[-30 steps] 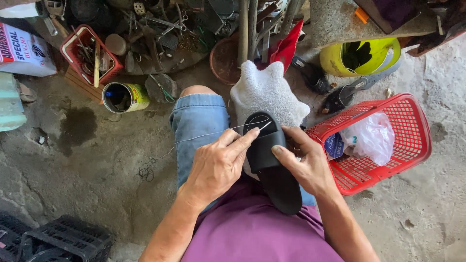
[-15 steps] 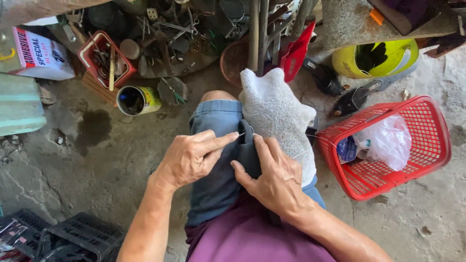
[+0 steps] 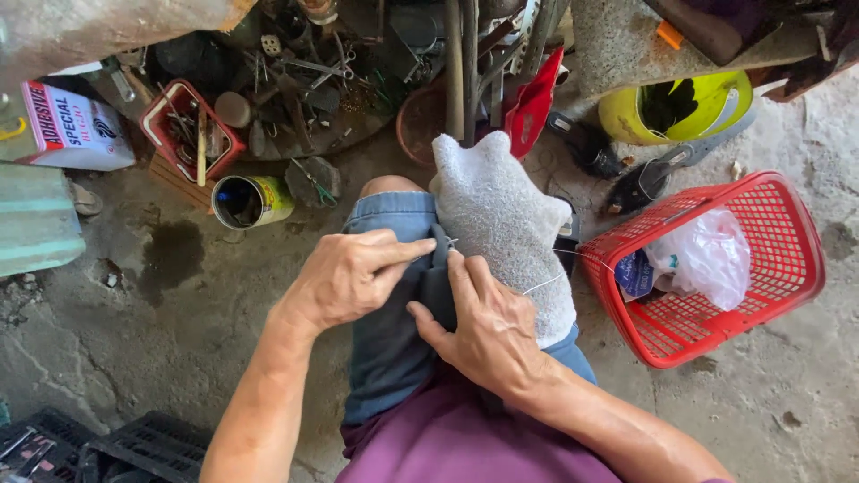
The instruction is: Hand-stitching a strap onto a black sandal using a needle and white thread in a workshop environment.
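Left hand (image 3: pixel 344 277): pinched shut on the dark sandal (image 3: pixel 438 259) wedged at the denim-clad knee (image 3: pixel 394 215). Right hand (image 3: pixel 488 326): curled closed, steadying the sandal, thin white thread (image 3: pixel 546 284) trailing over the white foam pad (image 3: pixel 506 224). Red plastic mesh basket (image 3: pixel 769 268) just beside. Stitching apparently midway; thread uncut; seam's extent hidden.

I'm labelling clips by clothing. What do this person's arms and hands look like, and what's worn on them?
Both forearms are bare, with no sleeves in view. The left hand and right hand wear no gloves, rings or watch that I can see.
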